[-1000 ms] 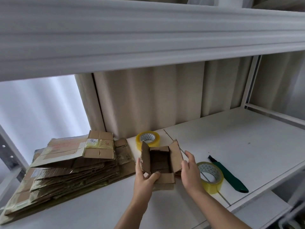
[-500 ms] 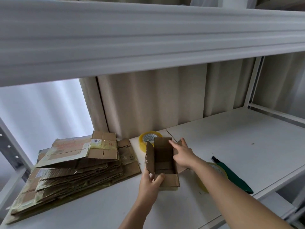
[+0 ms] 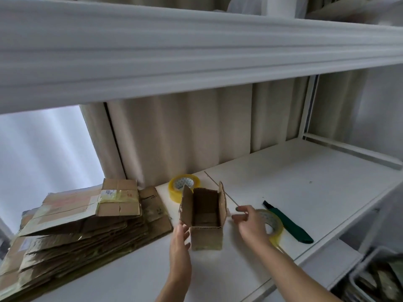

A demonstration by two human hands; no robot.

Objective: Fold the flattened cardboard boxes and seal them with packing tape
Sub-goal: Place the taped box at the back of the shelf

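Brown cardboard is what this job is all about. A small box (image 3: 206, 216) stands upright on the white shelf (image 3: 294, 184), right in front of the person. Its top is open, and two flaps stick up, one on each side. It stands that way so the person can reach the flaps and push them down.

The left hand (image 3: 180, 240) is beside the box on its left. The fingers look straight and seem to touch the side wall, but I cannot quite tell if they press it or are just next to it. I think it is there to keep the light box from sliding.

The right hand (image 3: 250, 223) is on the other side, just apart from the box. Its fingers are loosely bent and hold nothing. It hangs over a roll of tape (image 3: 275, 227) that lies flat on the shelf. I think the tape was put there so it is easy to grab. A second tape roll (image 3: 183, 189) lies behind the box, near the curtain (image 3: 185, 136).

A green cutter (image 3: 287, 223) lies just to the right of the near roll, handy for cutting the tape.

A big stack of flat boxes (image 3: 82, 223) waits on the left side of the shelf. Those are not yet folded, so a lot of the work is left. This box needs its top flaps folded shut and taped.
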